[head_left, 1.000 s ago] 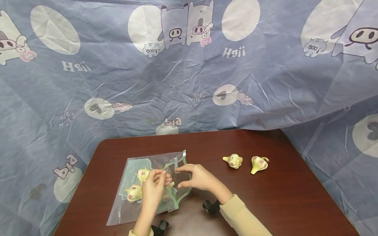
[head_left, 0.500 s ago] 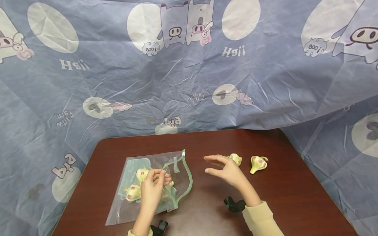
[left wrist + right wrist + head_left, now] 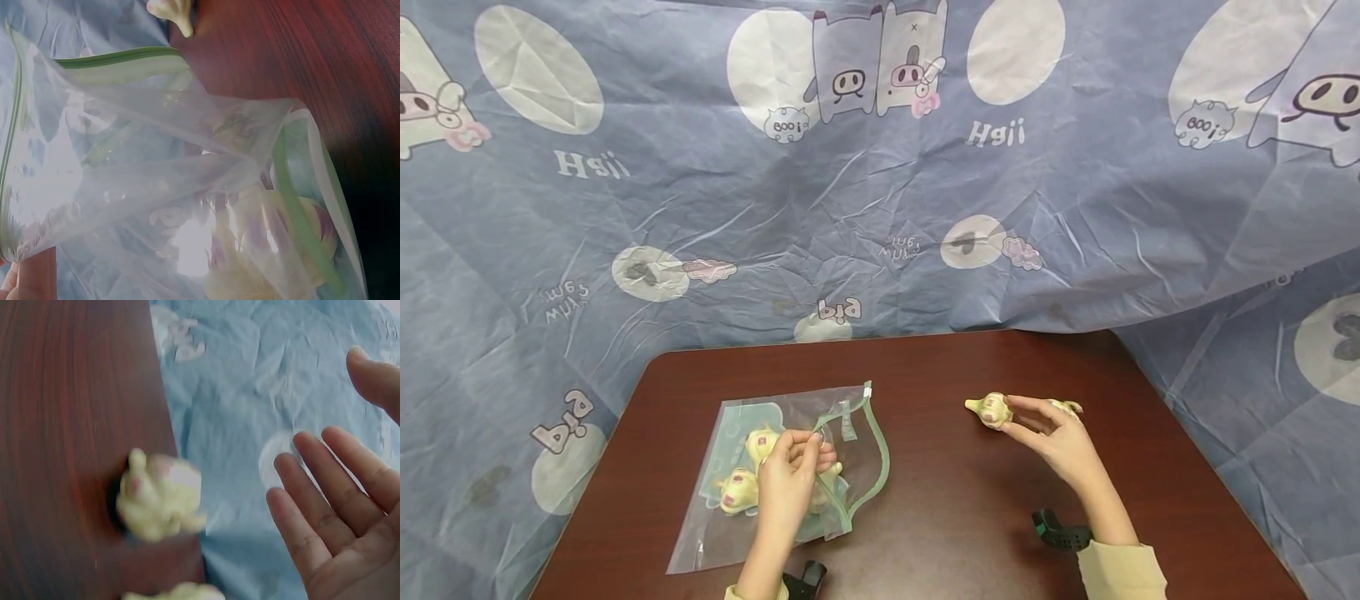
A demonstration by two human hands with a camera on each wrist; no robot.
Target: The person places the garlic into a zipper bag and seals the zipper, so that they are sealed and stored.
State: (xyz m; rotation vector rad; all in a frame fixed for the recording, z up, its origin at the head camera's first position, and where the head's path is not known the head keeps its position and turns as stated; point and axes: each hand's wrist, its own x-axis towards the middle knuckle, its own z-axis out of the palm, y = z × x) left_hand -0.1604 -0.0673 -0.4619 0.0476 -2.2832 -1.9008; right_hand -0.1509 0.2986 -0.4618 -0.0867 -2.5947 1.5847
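Note:
A clear zip bag point(image 3: 707, 542) with a green-edged mouth lies on the left, several garlic bulbs point(image 3: 740, 491) inside it. My left hand point(image 3: 788, 483) pinches the bag's edge between thumb and fingers, holding the mouth apart; the left wrist view shows the raised film point(image 3: 125, 181) and fingers at the lower left. My right hand point(image 3: 1062, 442) is beside a loose garlic bulb point(image 3: 994, 410), fingers and thumb spread; whether they touch it is unclear. A second loose bulb point(image 3: 1066, 407) is partly hidden behind that hand. In the right wrist view the fingers point(image 3: 325, 500) are extended, with nothing in the palm.
The brown table point(image 3: 917, 367) extends under everything, with a blue patterned cloth point(image 3: 865, 192) hanging behind it and at both sides. A black wrist strap point(image 3: 1060, 532) is on the right wrist and another point(image 3: 806, 580) is by the left one.
My right hand has moved from the bag's mouth rightward to the loose bulbs, its fingers still apart. My left hand and the bag have stayed in place.

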